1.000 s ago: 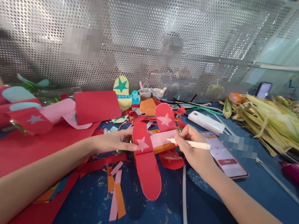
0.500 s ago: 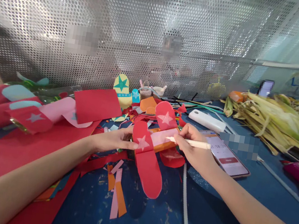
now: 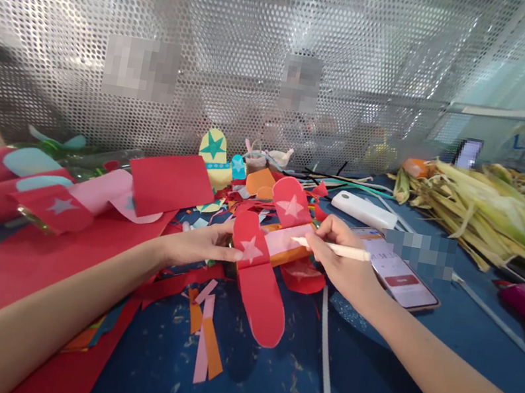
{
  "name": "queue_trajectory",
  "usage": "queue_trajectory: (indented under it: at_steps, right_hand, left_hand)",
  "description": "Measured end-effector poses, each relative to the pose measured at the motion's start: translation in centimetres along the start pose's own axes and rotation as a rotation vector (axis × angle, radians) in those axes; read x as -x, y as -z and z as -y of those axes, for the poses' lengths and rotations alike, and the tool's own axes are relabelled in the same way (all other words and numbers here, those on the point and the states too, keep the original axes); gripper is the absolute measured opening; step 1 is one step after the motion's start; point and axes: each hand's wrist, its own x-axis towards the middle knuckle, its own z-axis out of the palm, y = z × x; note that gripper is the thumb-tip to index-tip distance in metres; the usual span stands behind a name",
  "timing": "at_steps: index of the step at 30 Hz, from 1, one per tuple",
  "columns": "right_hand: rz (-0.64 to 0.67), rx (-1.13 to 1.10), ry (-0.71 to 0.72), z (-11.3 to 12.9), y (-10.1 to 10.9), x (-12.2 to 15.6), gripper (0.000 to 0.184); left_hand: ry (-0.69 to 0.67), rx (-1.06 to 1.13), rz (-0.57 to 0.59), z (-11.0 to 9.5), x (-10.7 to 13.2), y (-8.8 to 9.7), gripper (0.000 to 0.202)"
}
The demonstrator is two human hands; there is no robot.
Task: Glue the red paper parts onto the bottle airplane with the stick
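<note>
A red paper airplane (image 3: 261,300) with pink stars on its wings lies tilted in the middle of the table. Along its body runs a pink and orange paper band (image 3: 281,240). My left hand (image 3: 201,243) grips the airplane's left end, thumb on the red paper near the star and the other fingers partly hidden behind. My right hand (image 3: 345,261) is closed around a slim cream-white pen (image 3: 341,250). The pen's tip is at the pink band; I cannot tell whether it leaves a mark.
Red paper sheets (image 3: 171,185) and rolled paper lie left. Paper strips (image 3: 208,342) are in front. On the right are a phone (image 3: 401,270), a white glue gun-like device (image 3: 363,209), corn husks (image 3: 502,210) and a white strip (image 3: 327,375). A perforated metal panel (image 3: 249,33) stands behind.
Almost nothing differs. Both hands keep their hold, and the pen's tip stays at the pink band with barely any shift.
</note>
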Motion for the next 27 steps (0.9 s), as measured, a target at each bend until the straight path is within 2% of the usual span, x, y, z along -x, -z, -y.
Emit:
queue_trajectory:
  at_steps: [27]
  right_hand:
    - [-0.033,-0.024,-0.023,0.33,0.06,-0.02,0.022]
  left_hand:
    - [0.031,0.018,0.005,-0.3,0.11,-0.07,0.06]
